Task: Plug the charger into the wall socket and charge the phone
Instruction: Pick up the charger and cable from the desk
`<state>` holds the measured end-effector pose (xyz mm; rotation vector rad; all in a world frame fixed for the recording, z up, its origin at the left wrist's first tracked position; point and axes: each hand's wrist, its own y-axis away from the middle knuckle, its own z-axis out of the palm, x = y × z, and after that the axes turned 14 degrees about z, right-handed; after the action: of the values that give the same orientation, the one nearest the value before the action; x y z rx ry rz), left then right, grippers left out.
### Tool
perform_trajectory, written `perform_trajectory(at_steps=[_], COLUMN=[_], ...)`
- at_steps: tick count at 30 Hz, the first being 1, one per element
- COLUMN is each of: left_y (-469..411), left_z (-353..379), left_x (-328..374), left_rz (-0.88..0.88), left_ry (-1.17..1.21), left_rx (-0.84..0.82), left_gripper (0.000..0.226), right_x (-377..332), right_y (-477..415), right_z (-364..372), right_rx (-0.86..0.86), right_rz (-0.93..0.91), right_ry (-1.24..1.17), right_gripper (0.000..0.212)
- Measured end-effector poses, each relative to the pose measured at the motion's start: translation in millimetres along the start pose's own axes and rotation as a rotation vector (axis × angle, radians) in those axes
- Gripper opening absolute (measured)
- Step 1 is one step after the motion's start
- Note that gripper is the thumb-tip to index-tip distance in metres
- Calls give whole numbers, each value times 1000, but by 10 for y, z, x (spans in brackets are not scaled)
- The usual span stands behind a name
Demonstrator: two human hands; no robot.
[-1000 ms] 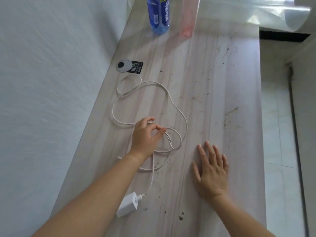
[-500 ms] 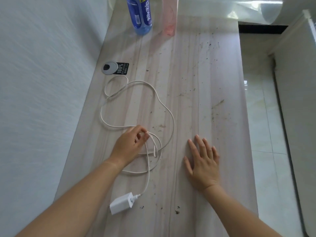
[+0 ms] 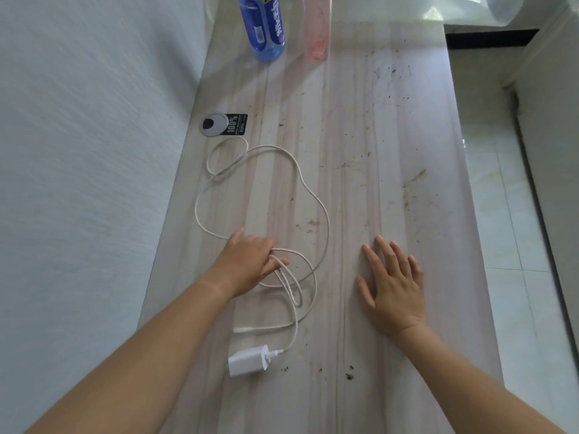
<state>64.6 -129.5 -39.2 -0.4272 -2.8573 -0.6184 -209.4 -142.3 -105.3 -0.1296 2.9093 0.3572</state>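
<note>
Nearest the person, just behind and below the left hand [image 3: 247,264], the white charger [image 3: 249,360] lay on its side on the pale wood-grain tabletop [image 3: 360,145], its cable [image 3: 313,195] plugged into the end facing the right hand [image 3: 393,285]. A loose cable end lay a little farther on, between the charger and the left hand. Dark crumbs were scattered on the tabletop to the right of the charger, between the two forearms.

The left hand rested on the cable's tangled coils, its fingers [image 3: 277,261] curled and pinching a strand against the tabletop. The right hand lay well apart from it, flat on the bare wood with palm down and fingers spread, touching nothing else. A long loop of cable ran between the two hands and curved away beyond the left one.

Past the left hand's fingertips the cable formed a wide loop and then a smaller one, ending near a round silver grommet [image 3: 213,123] with a black label [image 3: 237,123] beside it, close to the white wall [image 3: 94,151] on the left-hand side. More dirt marks streaked the wood beyond the right hand. Farthest away stood a blue bottle [image 3: 263,29] and, just to its right, a pale pink container [image 3: 316,29]. No phone or socket could be made out.
</note>
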Motion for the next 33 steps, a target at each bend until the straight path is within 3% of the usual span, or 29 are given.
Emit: perform_trajectory(at_steps=[3, 7, 13, 19, 22, 26, 28, 31, 33], left_y=[271, 665, 963, 1054, 1019, 998, 999, 997, 966], left_z=[-179, -536, -524, -322, -305, -298, -293, -275, -193], left_x=[40, 182, 462, 665, 742, 774, 784, 856, 906], left_rz=[-31, -69, -155, -116, -118, -71, -94, -109, -125], left_ry=[253, 559, 729, 932, 939, 879, 975, 1263, 1283], left_rx=[-61, 77, 372, 455, 474, 417, 363, 320, 340], left_gripper=[38, 38, 22, 19, 25, 15, 12, 37, 46], right_x=[8, 5, -6, 111, 184, 219, 212, 185, 173], right_y=[6, 14, 323, 951, 1138, 1237, 1252, 1296, 1326], right_z=[-6, -96, -435, -477, -387, -296, -271, -243, -221], right_rx=[-32, -143, -299, -272, -292, -282, -262, -248, -238], right_rz=[-1, 10, 10, 130, 181, 210, 216, 236, 246], right_ry=[16, 6, -69, -202, -221, -255, -260, -271, -277], right_gripper=[62, 61, 59, 55, 55, 55, 54, 53, 52])
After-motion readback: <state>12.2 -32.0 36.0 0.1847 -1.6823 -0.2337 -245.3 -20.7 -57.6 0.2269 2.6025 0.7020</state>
